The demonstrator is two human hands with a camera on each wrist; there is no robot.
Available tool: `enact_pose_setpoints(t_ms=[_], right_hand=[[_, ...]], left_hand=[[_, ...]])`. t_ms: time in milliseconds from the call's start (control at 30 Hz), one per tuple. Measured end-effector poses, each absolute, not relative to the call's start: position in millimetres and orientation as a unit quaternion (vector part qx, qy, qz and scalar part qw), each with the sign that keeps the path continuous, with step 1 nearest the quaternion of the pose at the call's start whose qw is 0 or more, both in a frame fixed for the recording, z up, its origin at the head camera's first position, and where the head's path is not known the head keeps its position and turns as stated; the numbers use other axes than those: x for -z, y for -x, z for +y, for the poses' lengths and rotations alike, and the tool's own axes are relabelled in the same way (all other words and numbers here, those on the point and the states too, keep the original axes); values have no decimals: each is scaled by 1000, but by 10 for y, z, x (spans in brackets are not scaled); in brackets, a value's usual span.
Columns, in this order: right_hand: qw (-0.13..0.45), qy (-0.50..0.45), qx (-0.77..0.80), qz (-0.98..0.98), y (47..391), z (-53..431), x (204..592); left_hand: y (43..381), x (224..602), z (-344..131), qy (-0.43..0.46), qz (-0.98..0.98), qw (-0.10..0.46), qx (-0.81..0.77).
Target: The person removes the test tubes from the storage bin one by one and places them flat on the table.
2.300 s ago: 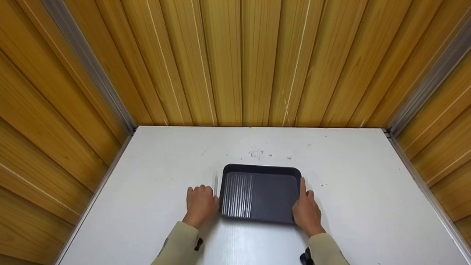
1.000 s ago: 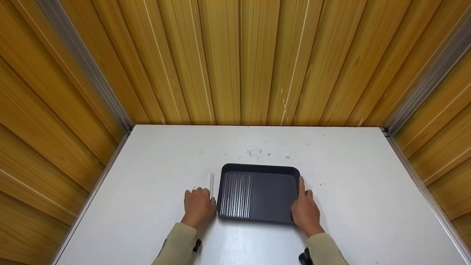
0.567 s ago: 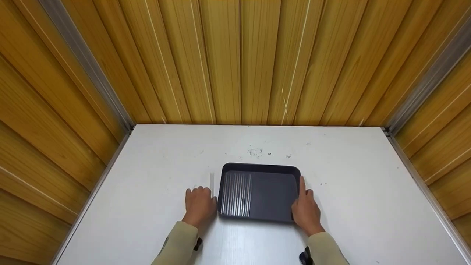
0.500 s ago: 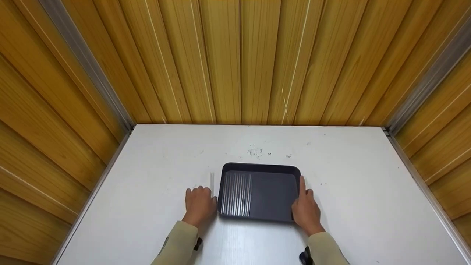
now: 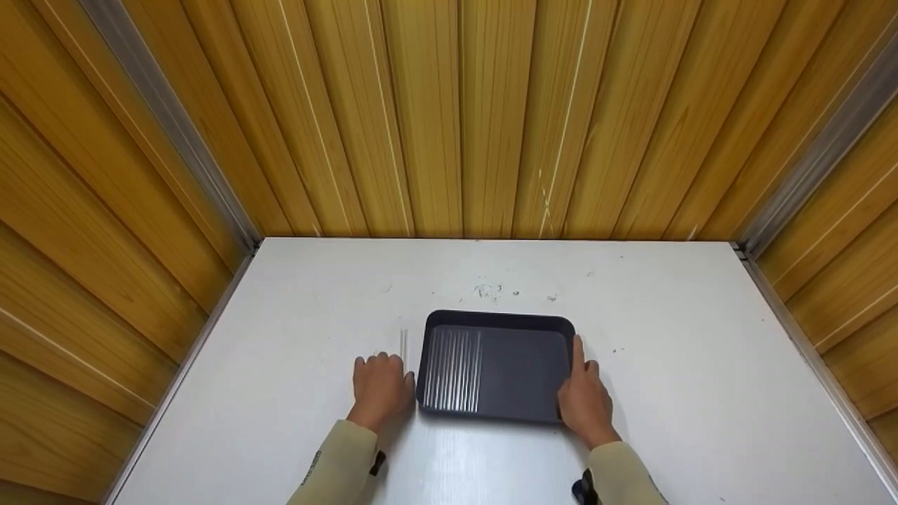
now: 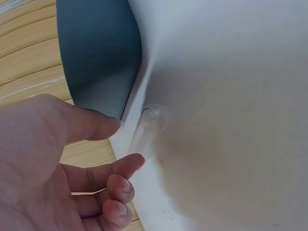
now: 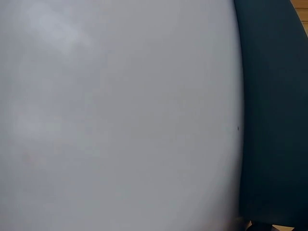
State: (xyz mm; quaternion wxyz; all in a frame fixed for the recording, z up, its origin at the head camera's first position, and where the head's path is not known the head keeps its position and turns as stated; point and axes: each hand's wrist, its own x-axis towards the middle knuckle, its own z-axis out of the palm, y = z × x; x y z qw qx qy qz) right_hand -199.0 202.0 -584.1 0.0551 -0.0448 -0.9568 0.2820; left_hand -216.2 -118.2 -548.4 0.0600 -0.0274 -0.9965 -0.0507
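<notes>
Head view. Dark tray [image 5: 523, 368]: one, flat on white tabletop [image 5: 316, 294], matte, rectangular, corners rounded. Judged stiff, light to moderate; best taken by opposite side walls. In its 9 o'clock half, a row of clear tubes [image 5: 452, 372], or so the glossy parallel stripes read. Loose tube [image 5: 404, 344]: one, clear, slender, just outside the tray's 9 o'clock side; judged light, slippery, apt to roll, perhaps brittle; best pinched mid-length. Right hand [image 5: 586, 400]: at the tray's 3 to 4 o'clock, gripping its wall, index finger along the rim. Wood-grain panelling [image 5: 459, 119] at 12 o'clock.

Left wrist view. Left hand [image 6: 62, 163]: fingers loosely bent, thumb and index parted, no hold evident; tube's round end at their 2 o'clock. Fingertip contact with it unclear.

Right wrist view. Smooth tray wall at 3 o'clock; grip not visible here.
</notes>
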Motion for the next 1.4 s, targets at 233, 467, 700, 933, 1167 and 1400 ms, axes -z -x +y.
enact_pose_setpoints(t_ms=[233,467,700,933,1167,1400], right_hand=[[52,44,-289,-955,1990,2024,5838],[54,45,-290,-955,1987,2027,5836],[55,49,-289,-955,1991,2026,5847],[51,49,-291,-954,1993,2025,5840],[46,51,-293,-954,1997,2024,5837],[48,50,-292,-954,1983,2026,5846]], left_hand=[[2153,5439,-1177,31,-996,70,54],[2109,5360,-1139,58,-989,125,45],[2064,5291,-1071,78,-984,151,47],[2051,5258,-996,93,-981,162,49],[2031,5250,-925,104,-979,165,57],[2012,5263,-856,114,-974,182,68]])
